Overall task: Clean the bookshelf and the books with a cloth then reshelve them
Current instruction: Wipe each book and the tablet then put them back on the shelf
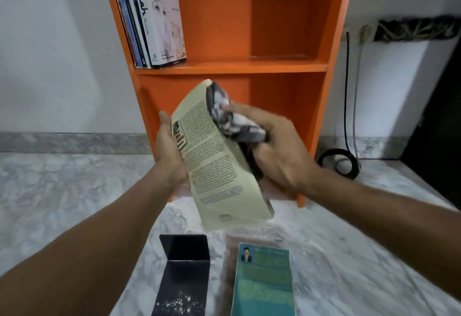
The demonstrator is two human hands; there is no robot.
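The left hand (168, 148) grips a cream paperback (217, 166) along its left edge: the palm cups the cover from behind and the thumb lies up the near side. The right hand (279, 146) clutches a bunched grey-and-white patterned cloth (232, 118) and presses it against the book's upper right edge, with the index finger stretched over the fabric and the other fingers curled round it. Both forearms reach forward and hold the book in the air, tilted, in front of the lower compartment of the orange bookshelf (224, 28).

The left fingers are hidden behind the book. The cloth and the right hand cover much of the dark spine, and the print on the cover is too blurred to read. The book and the arms hide the foot of the bookshelf. On the upper shelf a few shelved books (154, 16) lean at the left, their tops cut off. On the marble floor (74, 191) lie a black bookend (184, 273) and a teal book (264, 280), both cropped at the bottom edge. Something brownish under the teal book cannot be made out.
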